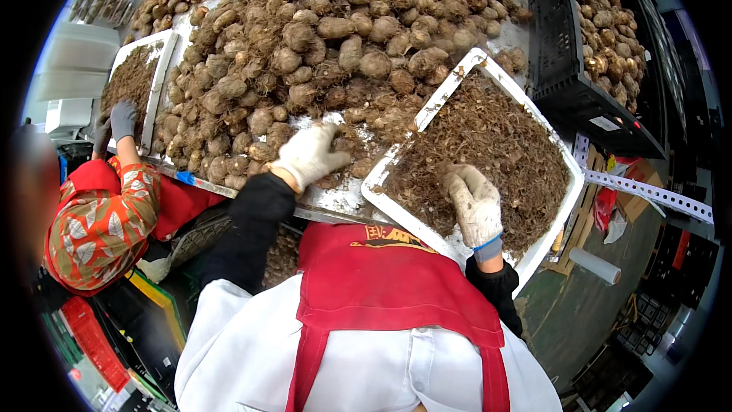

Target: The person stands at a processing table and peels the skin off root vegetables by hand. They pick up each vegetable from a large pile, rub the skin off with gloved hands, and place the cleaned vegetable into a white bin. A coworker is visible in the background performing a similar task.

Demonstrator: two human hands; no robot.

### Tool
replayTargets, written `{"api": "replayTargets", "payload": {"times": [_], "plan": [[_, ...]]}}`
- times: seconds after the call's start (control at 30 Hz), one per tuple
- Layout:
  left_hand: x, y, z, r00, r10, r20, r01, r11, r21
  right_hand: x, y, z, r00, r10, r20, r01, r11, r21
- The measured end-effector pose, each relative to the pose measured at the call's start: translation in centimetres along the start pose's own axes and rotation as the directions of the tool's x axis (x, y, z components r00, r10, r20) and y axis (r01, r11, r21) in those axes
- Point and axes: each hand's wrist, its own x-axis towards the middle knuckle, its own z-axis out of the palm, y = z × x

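Note:
A big heap of hairy brown taro covers the white-topped table in front of me. My left hand, in a white knitted glove, reaches over the heap's near edge with thumb and fingers apart, close to a few taros and loose fibres. To the right, a white foam box sits at an angle, filled with brown fibrous scraps. My right hand, in a soiled white glove with a blue-grey cuff, is over these scraps. Its fingers are bent down and pressed together; whatever they hold is hidden.
At the left, a co-worker's grey-gloved hand rests by another foam box of scraps. A black crate stands at the right, with more taro beyond. A perforated metal bar juts out beside the table.

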Motion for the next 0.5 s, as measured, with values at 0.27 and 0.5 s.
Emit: {"api": "replayTargets", "payload": {"times": [0.27, 0.5], "plan": [[-3.5, 2.8, 1.4, 0.985, -0.042, -0.169, -0.036, 0.9, -0.435, 1.5, -4.9, 2.2, 0.941, -0.302, 0.154, 0.327, 0.927, -0.184], [-6.3, 8.4, -0.4, 0.992, 0.033, -0.122, -0.073, 0.936, -0.343, 3.7, -4.5, 5.9, 0.91, -0.402, 0.101, 0.406, 0.914, -0.019]]}}
